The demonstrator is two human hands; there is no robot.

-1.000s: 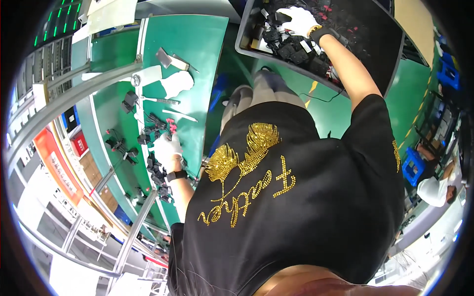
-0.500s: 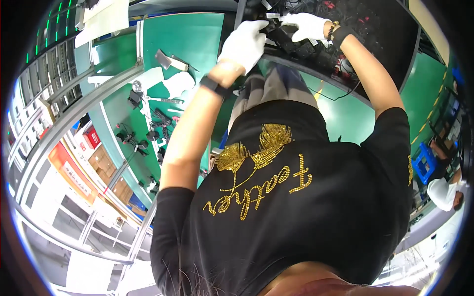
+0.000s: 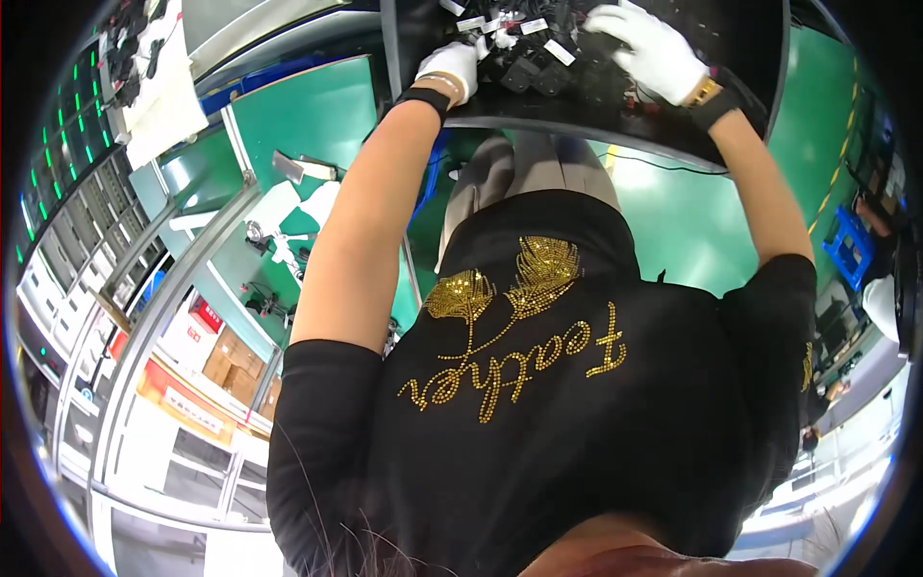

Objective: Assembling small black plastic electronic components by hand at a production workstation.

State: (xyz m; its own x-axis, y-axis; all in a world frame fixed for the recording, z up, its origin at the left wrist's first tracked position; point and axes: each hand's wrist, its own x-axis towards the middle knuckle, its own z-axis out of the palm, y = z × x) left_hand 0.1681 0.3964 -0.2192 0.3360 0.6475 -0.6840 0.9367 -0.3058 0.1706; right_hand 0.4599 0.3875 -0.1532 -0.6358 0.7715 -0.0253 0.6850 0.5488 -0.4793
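Both of my hands wear white gloves and are over a large black bin [image 3: 663, 125] at the top of the view. My left hand [image 3: 452, 67] is at the bin's left side, beside a cluster of small black devices [image 3: 534, 75]. Its fingers are bunched and mostly hidden, so whether it grips anything is unclear. To the right of the cluster, my right hand [image 3: 659, 56] is open, fingers apart and pointing left, with nothing visible in it. White tags [image 3: 559, 52] stick up from the cables among the black devices.
A metal frame rail [image 3: 192, 279] runs along the left. Beyond it are cardboard boxes [image 3: 231, 361] and an orange box [image 3: 187, 404]. Green surface [image 3: 308, 111] lies left of the bin. A blue stool [image 3: 849, 247] stands at the far right.
My right hand has moved away from the black devices to the right, and its fingers have spread. My left hand now sits lower at the bin's left side. The whole view has shifted.
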